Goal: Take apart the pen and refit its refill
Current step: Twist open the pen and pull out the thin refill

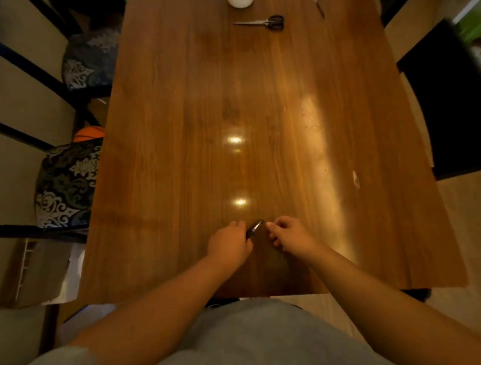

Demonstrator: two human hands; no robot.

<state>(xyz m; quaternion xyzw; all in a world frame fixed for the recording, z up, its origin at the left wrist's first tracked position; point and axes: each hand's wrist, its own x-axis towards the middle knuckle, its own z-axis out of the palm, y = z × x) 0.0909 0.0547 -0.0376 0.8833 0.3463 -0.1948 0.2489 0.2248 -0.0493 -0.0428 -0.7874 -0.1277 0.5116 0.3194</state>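
The left hand (229,245) grips a dark pen (253,229) with curled fingers, low over the wooden worktop (182,156) and close to its near edge. The pen is tilted, and its silvery end points up and to the right, out of the fist. The right hand (289,234) is just beside it. Its fingers are curled, and the fingertips (270,226) come very close to the silvery end of the pen. I cannot tell if they touch the pen or pinch some small part, because this place is blurred. Both forearms reach over the near edge of the worktop.

At the far end of the worktop lie scissors (263,22) with black handles, blades closed and pointing left, well apart from the hands. Behind them a white round object (240,2) is cut by the upper border. On the left side stand two chairs with patterned cushions (67,187), and an orange ball (89,132) shows between them.
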